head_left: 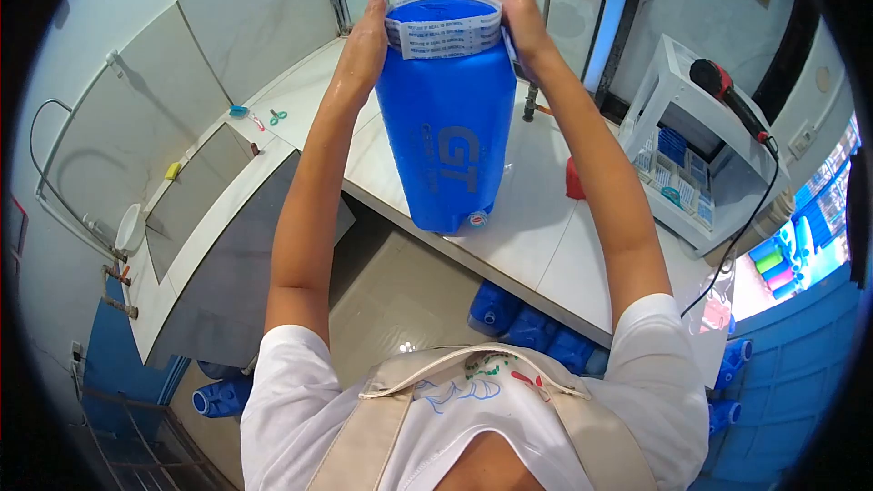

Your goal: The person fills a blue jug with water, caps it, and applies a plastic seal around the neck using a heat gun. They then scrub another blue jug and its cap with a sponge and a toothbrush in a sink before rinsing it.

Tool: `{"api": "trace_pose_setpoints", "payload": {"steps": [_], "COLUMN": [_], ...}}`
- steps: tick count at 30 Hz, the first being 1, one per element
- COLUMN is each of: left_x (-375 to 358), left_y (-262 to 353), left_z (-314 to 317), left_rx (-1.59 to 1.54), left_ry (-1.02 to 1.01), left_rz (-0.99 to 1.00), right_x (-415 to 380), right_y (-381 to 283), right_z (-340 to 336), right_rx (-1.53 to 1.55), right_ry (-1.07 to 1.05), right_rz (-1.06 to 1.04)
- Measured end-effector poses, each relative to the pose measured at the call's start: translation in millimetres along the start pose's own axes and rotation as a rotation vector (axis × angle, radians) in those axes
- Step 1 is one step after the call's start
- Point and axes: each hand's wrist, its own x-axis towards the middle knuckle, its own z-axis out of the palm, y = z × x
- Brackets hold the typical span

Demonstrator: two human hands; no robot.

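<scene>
Head view: a blue jug [447,118] stands upright near the counter [536,218] edge. A clear printed band [444,29] is pressed around its top by the left hand [364,41] and right hand [520,9] — fingers flat, gripping the band. An uneven downward pull could skew the band — or tip the jug off the edge.

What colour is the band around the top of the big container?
White with small printed text, on the blue container; head view.
</scene>
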Motion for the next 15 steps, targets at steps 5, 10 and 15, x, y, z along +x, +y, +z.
{"api": "trace_pose_setpoints", "payload": {"steps": [5, 10, 15], "left_x": [12.0, 50.0, 68.5], "left_y": [-10.1, 40.1, 45.7], "left_z": [-12.6, -6.5, 44.6], "left_rx": [-0.046, 0.425, 0.883], "left_ry": [0.023, -0.290, -0.461], "left_rz": [0.019, 0.299, 0.255], "right_x": [-6.8, 2.3, -21.0], "right_y": [-14.6, -57.0, -88.5], "right_z": [-12.5, -124.9, -286.4], "right_rx": [0.012, -0.488, -1.403], "right_ry": [0.062, 0.125, 0.220], "right_rz": [-0.003, -0.067, 0.016]}}
